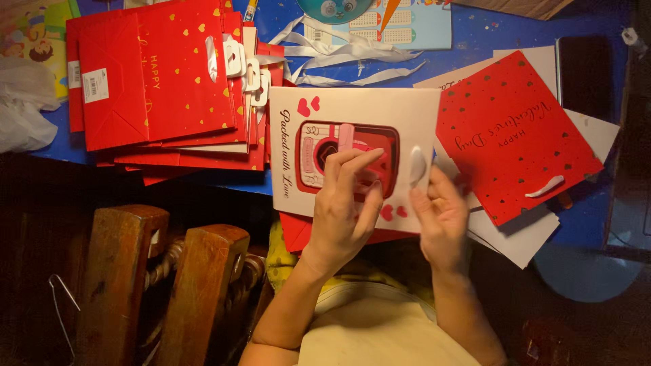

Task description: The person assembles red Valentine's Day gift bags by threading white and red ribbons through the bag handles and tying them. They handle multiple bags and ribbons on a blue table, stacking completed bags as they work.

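A white paper gift bag [352, 108] with a pink camera picture and red hearts lies flat at the table's near edge. My left hand [346, 203] rests on its lower middle, fingers spread over the picture. My right hand [441, 220] is blurred at the bag's right edge, next to its white ribbon handle [416, 165]; whether it grips the bag is unclear. A red flat bag with gold hearts [515, 135] lies just right of it on white sheets.
A stack of red flat gift bags [163, 74] with white handles fills the left of the blue table [590, 224]. White ribbons [352, 54] lie at the back. Crumpled plastic [24, 102] sits far left. A wooden chair back [163, 285] stands at lower left.
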`<action>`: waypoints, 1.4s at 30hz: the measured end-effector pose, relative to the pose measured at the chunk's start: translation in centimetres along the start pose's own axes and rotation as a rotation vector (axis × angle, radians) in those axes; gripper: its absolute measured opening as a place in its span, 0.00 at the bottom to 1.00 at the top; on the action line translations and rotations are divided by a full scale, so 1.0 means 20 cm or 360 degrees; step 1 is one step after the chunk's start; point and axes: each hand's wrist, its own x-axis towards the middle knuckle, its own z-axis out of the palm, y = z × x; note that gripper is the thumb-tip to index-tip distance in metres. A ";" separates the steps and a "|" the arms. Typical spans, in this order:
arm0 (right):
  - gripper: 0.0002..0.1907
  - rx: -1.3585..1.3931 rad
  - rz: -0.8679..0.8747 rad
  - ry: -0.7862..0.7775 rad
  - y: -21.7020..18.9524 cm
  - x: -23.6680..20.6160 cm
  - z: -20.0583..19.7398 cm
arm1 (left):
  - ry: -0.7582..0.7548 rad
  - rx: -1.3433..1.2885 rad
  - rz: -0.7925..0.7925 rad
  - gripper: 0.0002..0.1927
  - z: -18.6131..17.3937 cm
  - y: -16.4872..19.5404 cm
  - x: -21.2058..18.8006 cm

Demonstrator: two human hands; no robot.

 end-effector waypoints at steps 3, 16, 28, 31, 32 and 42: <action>0.25 -0.0039 -0.0341 0.0276 -0.05 0.04 -0.12 | 0.0079 0.0090 0.0124 0.21 0.00 -0.01 0.00; 0.31 -0.0211 -0.0808 0.0873 -0.08 -0.06 -0.49 | -0.0547 -0.0053 0.0364 0.21 0.36 -0.03 -0.06; 0.15 -0.1164 -0.0599 0.0346 0.02 -0.02 -0.18 | -0.0411 0.0437 0.0242 0.19 0.35 -0.21 -0.06; 0.21 -0.1552 -0.0635 0.0172 0.01 0.02 -0.10 | -0.0304 0.0452 0.0176 0.19 0.33 -0.26 -0.05; 0.22 -0.1648 -0.0684 0.0166 0.01 0.04 -0.08 | -0.0288 0.0428 0.0163 0.19 0.32 -0.27 -0.05; 0.19 -0.1750 -0.0650 -0.0132 0.09 0.45 0.01 | -0.0087 0.0737 0.0195 0.14 0.29 -0.40 0.04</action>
